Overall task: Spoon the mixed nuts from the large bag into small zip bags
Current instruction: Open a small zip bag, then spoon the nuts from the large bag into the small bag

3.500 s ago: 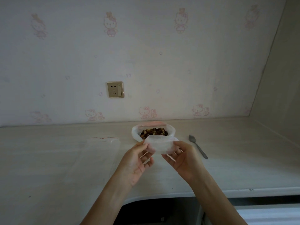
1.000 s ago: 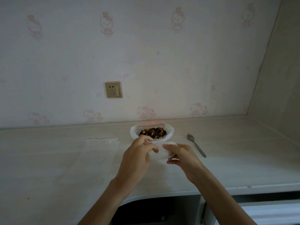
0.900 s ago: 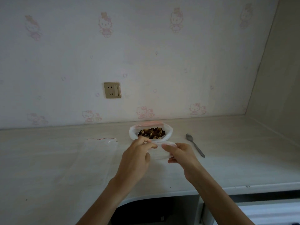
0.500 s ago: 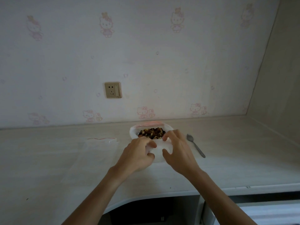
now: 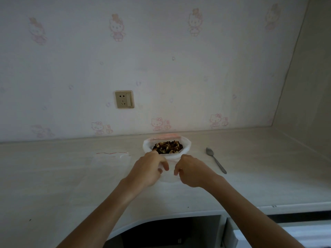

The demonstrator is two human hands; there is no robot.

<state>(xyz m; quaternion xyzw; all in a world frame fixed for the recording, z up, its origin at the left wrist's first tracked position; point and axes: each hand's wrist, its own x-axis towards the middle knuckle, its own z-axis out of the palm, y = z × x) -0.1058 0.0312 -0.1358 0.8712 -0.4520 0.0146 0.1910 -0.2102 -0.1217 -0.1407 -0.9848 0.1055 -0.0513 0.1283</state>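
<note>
Still early, by the look of it. Left hand (image 5: 148,169) and right hand (image 5: 190,171): each grip curled and pinching the small zip bag (image 5: 169,173), which sits on the worktop (image 5: 250,185) just in front of the large bag (image 5: 186,149). No nuts visible in the small one. Large bag stands open near the worktop's back edge, mixed nuts (image 5: 168,147) heaped inside. Spoon (image 5: 215,160) lies untouched toward the right. More clear bags (image 5: 111,163) lie flat to the left, unfilled. All scooping remains.
</note>
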